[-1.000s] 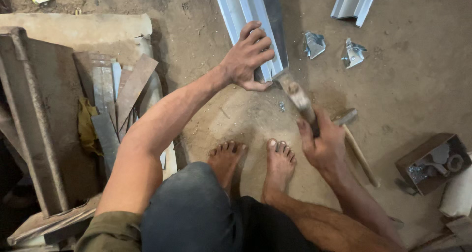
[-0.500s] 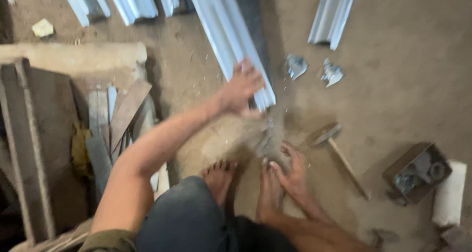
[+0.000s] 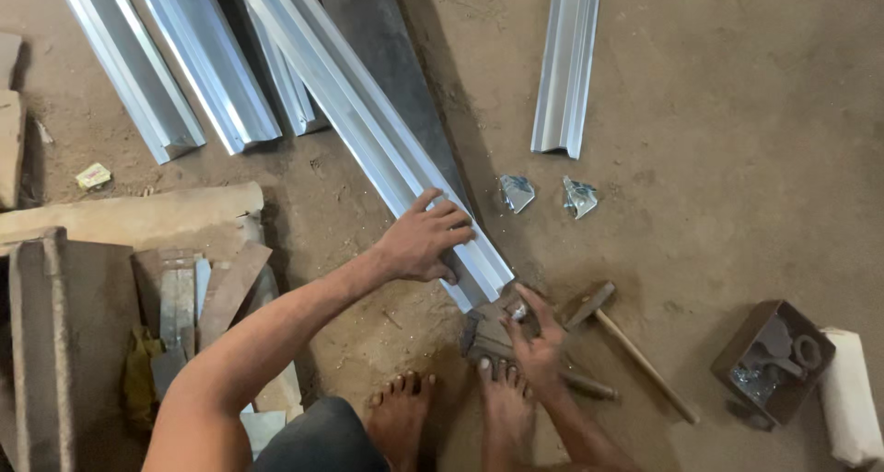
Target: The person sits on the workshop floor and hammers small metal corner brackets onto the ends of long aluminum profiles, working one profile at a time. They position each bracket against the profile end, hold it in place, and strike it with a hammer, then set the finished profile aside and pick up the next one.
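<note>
My left hand (image 3: 422, 242) lies on a long silver metal channel (image 3: 359, 113) near its close end, fingers curled over its edge. The channel runs diagonally from the top left down to my feet (image 3: 502, 394). My right hand (image 3: 534, 338) rests on a dark metal tool (image 3: 481, 334) at the channel's end, with its fingertips on a small shiny part. A round handle (image 3: 589, 389) sticks out from under that wrist. A wooden-handled hammer (image 3: 631, 348) lies on the dirt floor just right of my right hand, untouched.
More silver channels (image 3: 212, 76) lie at the top left, and a shorter one (image 3: 564, 67) at the top right. Two small bent metal pieces (image 3: 548, 196) sit beyond the hammer. An open box of metal fittings (image 3: 773, 357) and a white bundle (image 3: 847, 398) are at right. Wood planks (image 3: 138, 219) are stacked at left.
My right hand, which held the dark tool up beside the channel, has come down to the channel's end by my feet. My left hand stays on the channel. The view has tilted forward.
</note>
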